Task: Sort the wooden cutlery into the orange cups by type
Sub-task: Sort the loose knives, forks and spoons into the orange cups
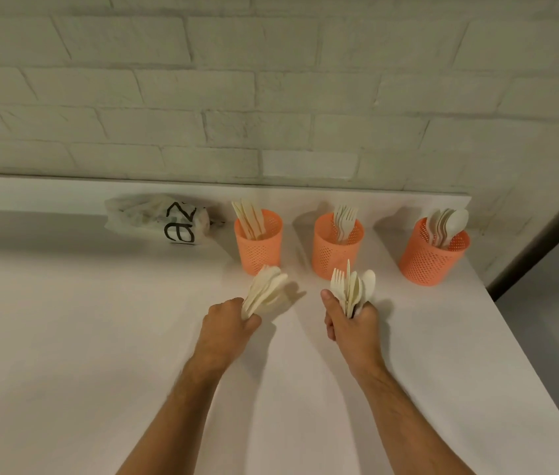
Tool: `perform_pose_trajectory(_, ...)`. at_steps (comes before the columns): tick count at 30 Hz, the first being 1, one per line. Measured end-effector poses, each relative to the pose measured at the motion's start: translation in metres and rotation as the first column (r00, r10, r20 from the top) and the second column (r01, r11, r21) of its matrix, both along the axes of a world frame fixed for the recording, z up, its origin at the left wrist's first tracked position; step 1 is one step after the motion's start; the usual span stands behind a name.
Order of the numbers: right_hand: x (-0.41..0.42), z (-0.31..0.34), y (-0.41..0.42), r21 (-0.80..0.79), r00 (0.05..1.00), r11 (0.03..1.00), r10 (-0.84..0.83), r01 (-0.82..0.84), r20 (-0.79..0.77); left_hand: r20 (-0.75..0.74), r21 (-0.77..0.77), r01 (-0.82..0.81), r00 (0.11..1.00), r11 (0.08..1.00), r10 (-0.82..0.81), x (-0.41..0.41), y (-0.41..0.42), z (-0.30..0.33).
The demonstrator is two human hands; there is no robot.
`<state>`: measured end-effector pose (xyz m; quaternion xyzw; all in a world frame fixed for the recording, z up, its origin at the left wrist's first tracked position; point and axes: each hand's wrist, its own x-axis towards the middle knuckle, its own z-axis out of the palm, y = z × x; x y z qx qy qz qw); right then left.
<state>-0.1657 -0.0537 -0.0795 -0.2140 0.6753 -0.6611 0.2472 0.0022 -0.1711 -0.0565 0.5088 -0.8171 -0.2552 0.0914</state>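
Three perforated orange cups stand in a row near the wall. The left cup (260,250) holds knives, the middle cup (336,250) holds forks, the right cup (432,258) holds spoons. My left hand (230,323) grips a fanned bunch of pale wooden cutlery (266,291) just in front of the left cup. My right hand (352,325) grips a mixed upright bunch (352,286) with a fork and spoons showing, just in front of the middle cup.
A crumpled white plastic bag (158,219) with black letters lies left of the cups by the wall. The white table (82,337) ends at a slanted edge on the right, close to the right cup. A white brick wall stands behind.
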Motion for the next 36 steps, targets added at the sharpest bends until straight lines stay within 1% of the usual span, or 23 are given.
perform_pose_trajectory(2, 0.0, 0.003, 0.002, -0.008, 0.999, 1.0, 0.026, -0.026, 0.025, -0.235, 0.064, -0.023, 0.971, 0.998, 0.038, 0.003, 0.006, 0.004)
perform_pose_trajectory(4, -0.001, 0.007, 0.002, 0.018, 0.999, 0.999, 0.028, -0.028, 0.017, -0.443, 0.111, -0.044, 0.892, 0.993, 0.09, 0.003, 0.013, 0.008)
perform_pose_trajectory(6, -0.001, 0.013, 0.002, 0.023, 1.0, 1.0, 0.003, -0.003, -0.002, -0.608, 0.122, -0.045, 0.787, 0.992, 0.11, -0.001, 0.017, 0.011)
perform_pose_trajectory(8, 0.001, 0.018, 0.0, -0.032, 1.0, 0.999, -0.003, 0.003, 0.0, -0.709, 0.129, -0.051, 0.694, 0.99, 0.128, -0.007, 0.02, 0.011)
perform_pose_trajectory(10, 0.004, 0.015, -0.002, -0.052, 1.0, 0.999, 0.006, -0.006, -0.001, -0.735, 0.146, -0.101, 0.654, 0.984, 0.177, -0.01, 0.027, 0.005)
perform_pose_trajectory(12, 0.01, 0.005, -0.003, -0.01, 1.0, 1.0, 0.01, -0.01, 0.008, -0.739, 0.19, -0.146, 0.63, 0.971, 0.239, -0.01, 0.037, -0.007)
perform_pose_trajectory(14, 0.013, -0.004, -0.004, 0.045, 0.999, 0.998, 0.034, -0.034, 0.001, -0.746, 0.258, -0.157, 0.595, 0.953, 0.3, -0.009, 0.043, -0.019)
perform_pose_trajectory(16, 0.014, -0.003, -0.006, 0.075, 0.996, 0.995, 0.067, -0.063, -0.053, -0.73, 0.343, -0.195, 0.561, 0.919, 0.391, -0.01, 0.043, -0.022)
perform_pose_trajectory(18, 0.013, 0.007, -0.01, 0.119, 0.988, 0.99, 0.093, -0.078, -0.125, -0.712, 0.493, -0.196, 0.469, 0.848, 0.523, -0.012, 0.043, -0.018)
perform_pose_trajectory(19, 0.013, 0.013, -0.012, 0.153, 0.981, 0.984, 0.111, -0.087, -0.158, -0.704, 0.567, -0.159, 0.416, 0.808, 0.575, -0.015, 0.045, -0.014)
perform_pose_trajectory(21, 0.015, 0.025, -0.015, 0.23, 0.966, 0.964, 0.175, -0.13, -0.191, -0.683, 0.689, -0.026, 0.313, 0.724, 0.66, -0.018, 0.049, -0.004)
perform_pose_trajectory(23, 0.021, 0.036, -0.016, 0.258, 0.955, 0.942, 0.258, -0.214, -0.149, -0.628, 0.778, 0.142, 0.229, 0.613, 0.744, -0.021, 0.053, 0.002)
perform_pose_trajectory(24, 0.025, 0.042, -0.017, 0.256, 0.944, 0.929, 0.306, -0.268, -0.12, -0.599, 0.799, 0.219, 0.211, 0.56, 0.772, -0.022, 0.055, 0.004)
perform_pose_trajectory(26, 0.034, 0.046, -0.017, 0.267, 0.91, 0.89, 0.405, -0.368, -0.094, -0.578, 0.8, 0.357, 0.245, 0.482, 0.778, -0.023, 0.06, 0.009)
perform_pose_trajectory(27, 0.039, 0.046, -0.016, 0.302, 0.889, 0.869, 0.442, -0.391, -0.123, -0.583, 0.791, 0.404, 0.265, 0.46, 0.768, -0.023, 0.062, 0.012)
perform_pose_trajectory(29, 0.048, 0.041, -0.015, 0.377, 0.849, 0.842, 0.484, -0.386, -0.213, -0.59, 0.775, 0.458, 0.278, 0.435, 0.758, -0.023, 0.064, 0.014)
perform_pose_trajectory(31, 0.057, 0.037, -0.011, 0.419, 0.827, 0.835, 0.49, -0.355, -0.276, -0.607, 0.757, 0.496, 0.295, 0.425, 0.738, -0.021, 0.064, 0.015)
perform_pose_trajectory(33, 0.065, 0.038, -0.006, 0.508, 0.78, 0.807, 0.515, -0.302, -0.356, -0.639, 0.733, 0.532, 0.323, 0.424, 0.698, -0.02, 0.067, 0.016)
perform_pose_trajectory(34, 0.066, 0.041, -0.003, 0.548, 0.748, 0.788, 0.537, -0.279, -0.391, -0.658, 0.722, 0.535, 0.333, 0.44, 0.675, -0.019, 0.068, 0.017)
perform_pose_trajectory(35, 0.065, 0.046, 0.0, 0.578, 0.72, 0.769, 0.562, -0.273, -0.407, -0.683, 0.709, 0.521, 0.342, 0.475, 0.645, -0.018, 0.067, 0.016)
perform_pose_trajectory(36, 0.062, 0.049, 0.001, 0.604, 0.698, 0.748, 0.588, -0.275, -0.409, -0.721, 0.684, 0.498, 0.348, 0.533, 0.6, -0.018, 0.066, 0.014)
